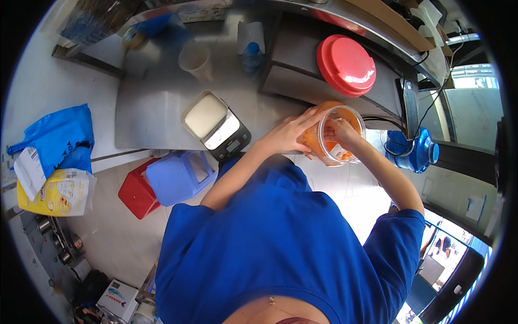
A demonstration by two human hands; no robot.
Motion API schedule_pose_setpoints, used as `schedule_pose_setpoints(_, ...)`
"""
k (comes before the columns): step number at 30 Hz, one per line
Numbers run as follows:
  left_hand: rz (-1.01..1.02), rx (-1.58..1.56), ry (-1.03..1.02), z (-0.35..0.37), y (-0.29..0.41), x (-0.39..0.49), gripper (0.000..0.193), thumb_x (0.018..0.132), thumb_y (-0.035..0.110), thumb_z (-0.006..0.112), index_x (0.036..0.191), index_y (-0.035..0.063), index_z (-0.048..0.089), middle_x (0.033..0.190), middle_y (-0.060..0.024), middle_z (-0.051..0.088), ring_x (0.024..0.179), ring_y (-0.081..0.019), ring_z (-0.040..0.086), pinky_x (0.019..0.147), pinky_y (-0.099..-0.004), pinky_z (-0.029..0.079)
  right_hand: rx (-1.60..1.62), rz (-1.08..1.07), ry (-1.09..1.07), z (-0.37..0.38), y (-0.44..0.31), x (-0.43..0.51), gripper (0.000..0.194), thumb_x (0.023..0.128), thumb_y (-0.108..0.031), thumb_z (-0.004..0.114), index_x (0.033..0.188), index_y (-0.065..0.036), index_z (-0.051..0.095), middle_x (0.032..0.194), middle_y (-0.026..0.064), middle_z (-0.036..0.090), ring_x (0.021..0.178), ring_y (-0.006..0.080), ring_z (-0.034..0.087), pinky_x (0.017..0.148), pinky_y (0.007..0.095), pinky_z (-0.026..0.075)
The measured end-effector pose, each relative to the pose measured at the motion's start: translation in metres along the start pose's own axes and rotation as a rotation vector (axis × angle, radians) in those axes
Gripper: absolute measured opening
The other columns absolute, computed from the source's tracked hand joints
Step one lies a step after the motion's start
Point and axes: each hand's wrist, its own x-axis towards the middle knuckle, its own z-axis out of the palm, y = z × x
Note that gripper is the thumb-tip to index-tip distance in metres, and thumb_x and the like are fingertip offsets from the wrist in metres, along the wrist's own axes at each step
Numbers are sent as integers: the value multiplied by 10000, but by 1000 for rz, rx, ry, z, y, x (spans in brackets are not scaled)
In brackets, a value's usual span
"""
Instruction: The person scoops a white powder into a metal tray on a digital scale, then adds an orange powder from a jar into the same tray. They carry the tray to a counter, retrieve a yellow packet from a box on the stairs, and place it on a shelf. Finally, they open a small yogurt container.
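A clear plastic jar (319, 141) with orange contents is tilted, its open mouth toward me. My left hand (289, 133) grips the jar's outer side. My right hand (339, 130) reaches through the mouth; its fingers are partly hidden by the wall, and I cannot tell whether they hold anything. Nearby, a round red lid (350, 65) rests on a dark perforated box. To the left, a black kitchen scale (232, 141) stands at the steel table's edge, with a square tub of white contents (205, 115) on it.
A clear plastic cup (195, 60) and a blue-capped bottle (251, 60) stand farther back on the steel table (149, 97). Blue (178, 178) and red (139, 190) plastic stools are below at left. A large blue water bottle (410, 150) and hanging cables are at right.
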Motion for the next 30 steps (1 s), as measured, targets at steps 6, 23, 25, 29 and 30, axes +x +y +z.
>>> schedule_pose_setpoints(6,19,-23,-11,-20,-6,-3,999,655,131,806,1499,192,274,1528,-74,327,1362,-295,374,1122,-398,349,24,-196,-84,12,-26,-34,331,977,-130,417,1130,145,518,1009,233,632,929,285,669,872,361,551)
schedule_pose_setpoints(23,-128,-57,545,-80,-5,-82,758,751,116,779,1419,104,422,1301,-143,574,1128,-261,605,969,-376,459,-61,-438,180,-7,-6,-125,332,1000,-171,410,1033,79,625,850,163,692,750,197,702,562,247,549)
schedule_pose_setpoints(25,-179,-88,587,-84,-6,-97,722,764,96,765,1408,97,438,1288,-140,582,1120,-250,608,965,-376,461,-37,-476,237,-6,2,-130,308,944,-157,452,982,73,653,824,151,692,722,201,694,542,261,529)
schedule_pose_setpoints(29,-207,-116,620,-93,-15,-117,633,798,53,714,1380,75,468,1251,-125,601,1073,-224,622,964,-375,460,61,-493,293,-6,18,-134,302,927,-142,452,964,64,669,802,142,686,658,176,672,485,232,497)
schedule_pose_setpoints(30,-197,-111,618,-95,-17,-122,623,801,53,709,1377,72,471,1248,-125,602,1067,-224,624,965,-376,459,59,-495,324,-6,22,-135,302,926,-142,450,965,62,671,790,136,682,618,156,647,466,222,480)
